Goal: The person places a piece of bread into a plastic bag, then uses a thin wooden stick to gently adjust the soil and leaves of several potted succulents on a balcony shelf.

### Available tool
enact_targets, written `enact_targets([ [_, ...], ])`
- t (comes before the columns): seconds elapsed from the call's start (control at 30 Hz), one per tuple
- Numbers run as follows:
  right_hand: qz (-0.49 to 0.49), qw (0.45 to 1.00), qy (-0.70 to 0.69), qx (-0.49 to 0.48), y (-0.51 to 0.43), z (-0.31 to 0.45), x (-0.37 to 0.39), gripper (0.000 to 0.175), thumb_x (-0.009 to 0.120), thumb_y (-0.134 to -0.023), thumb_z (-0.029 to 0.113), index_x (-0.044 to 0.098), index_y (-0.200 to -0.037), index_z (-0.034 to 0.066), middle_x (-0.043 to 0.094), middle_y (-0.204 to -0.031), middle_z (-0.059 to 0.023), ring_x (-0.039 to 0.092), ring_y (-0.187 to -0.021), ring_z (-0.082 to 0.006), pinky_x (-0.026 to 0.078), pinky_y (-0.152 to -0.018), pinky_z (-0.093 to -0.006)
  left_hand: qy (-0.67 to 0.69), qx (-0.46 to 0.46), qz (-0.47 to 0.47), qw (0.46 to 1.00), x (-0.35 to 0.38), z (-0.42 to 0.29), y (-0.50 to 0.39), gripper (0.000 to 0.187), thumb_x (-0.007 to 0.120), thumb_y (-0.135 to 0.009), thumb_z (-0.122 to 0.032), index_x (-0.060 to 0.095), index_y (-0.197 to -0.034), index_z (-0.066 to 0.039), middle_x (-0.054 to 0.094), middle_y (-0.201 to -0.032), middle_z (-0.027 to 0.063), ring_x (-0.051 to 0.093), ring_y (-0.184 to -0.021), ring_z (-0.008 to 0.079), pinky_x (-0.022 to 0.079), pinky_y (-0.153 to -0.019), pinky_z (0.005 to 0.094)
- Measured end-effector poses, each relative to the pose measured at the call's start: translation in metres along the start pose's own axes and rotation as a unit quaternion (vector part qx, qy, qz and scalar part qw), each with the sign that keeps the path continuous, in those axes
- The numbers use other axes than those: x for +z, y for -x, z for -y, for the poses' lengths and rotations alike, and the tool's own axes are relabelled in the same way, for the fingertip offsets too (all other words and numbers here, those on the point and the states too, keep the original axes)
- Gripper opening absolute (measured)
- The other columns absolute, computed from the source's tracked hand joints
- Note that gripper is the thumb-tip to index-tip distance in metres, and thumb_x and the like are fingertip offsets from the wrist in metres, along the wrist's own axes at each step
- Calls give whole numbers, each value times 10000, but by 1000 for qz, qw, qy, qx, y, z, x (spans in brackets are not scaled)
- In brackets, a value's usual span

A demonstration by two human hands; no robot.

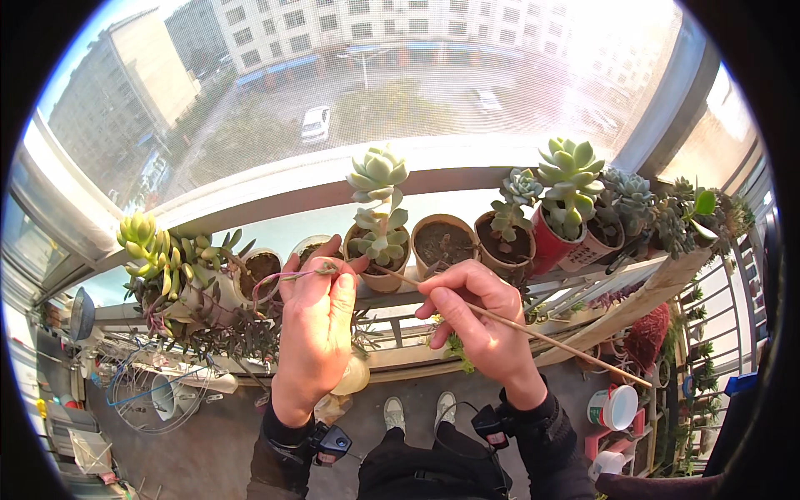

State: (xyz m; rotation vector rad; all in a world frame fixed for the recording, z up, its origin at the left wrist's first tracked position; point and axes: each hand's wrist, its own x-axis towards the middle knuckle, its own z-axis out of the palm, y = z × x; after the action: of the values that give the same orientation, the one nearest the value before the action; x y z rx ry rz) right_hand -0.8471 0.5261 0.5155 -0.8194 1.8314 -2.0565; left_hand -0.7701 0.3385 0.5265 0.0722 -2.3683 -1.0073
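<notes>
A thin wooden stick [556, 337] is gripped between the thumb and fingers of my right hand [478, 315]. Its tip reaches the soil of a pot [381, 281] with a tall pale-green succulent [378, 175]. My left hand [319, 319] pinches a small green sprig [326, 269] between thumb and forefinger, its thin purple stem trailing left. The left fingers are spread in front of a round pot [312, 240] and beside the tall succulent's pot. To the right stands a brown pot of dark soil [444, 244] with a small dry stub in it.
Potted succulents line the narrow window ledge, including one in a red cup [553, 240]. Trailing plants [231, 325] hang at the left. A wooden beam [656, 287] and metal railing run alongside. Below are a wire hanger rack [156, 400] and a white bucket [619, 406].
</notes>
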Motion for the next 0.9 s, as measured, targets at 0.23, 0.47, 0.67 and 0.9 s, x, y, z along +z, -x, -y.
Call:
enact_targets([
  [0.23,5,1000,-19,-4,20,22,-2,104,615,-964,-31,682,-1041,-45,628,-1038,-109,718,-859,-145,591,-558,-227,16,7,20,1000,-16,-16,17,187,449,-1068,-125,590,-1020,-12,737,-1162,134,519,-1343,348,179,-1189,543],
  [0.47,76,988,131,32,62,43,-21,99,636,-918,-61,703,-988,-36,658,-984,-131,722,-782,-156,580,-548,-222,37,31,123,991,-21,-33,57,113,521,-1043,-139,573,-1018,-41,755,-1119,123,534,-1345,338,147,-1184,597],
  [0.67,64,969,236,47,62,42,-28,175,775,-858,64,711,-1008,2,691,-917,-113,683,-696,-175,546,-605,-280,59,26,73,995,-29,-26,54,61,629,-967,-98,649,-964,-40,751,-1074,83,624,-1156,321,305,-1119,579],
  [0.9,-31,995,96,11,45,52,-18,176,696,-957,69,661,-1060,-69,708,-877,-113,707,-751,-125,588,-643,-228,389,-22,-110,914,-37,-16,35,116,616,-997,-108,609,-1012,6,667,-998,137,614,-941,184,485,-893,340],
])
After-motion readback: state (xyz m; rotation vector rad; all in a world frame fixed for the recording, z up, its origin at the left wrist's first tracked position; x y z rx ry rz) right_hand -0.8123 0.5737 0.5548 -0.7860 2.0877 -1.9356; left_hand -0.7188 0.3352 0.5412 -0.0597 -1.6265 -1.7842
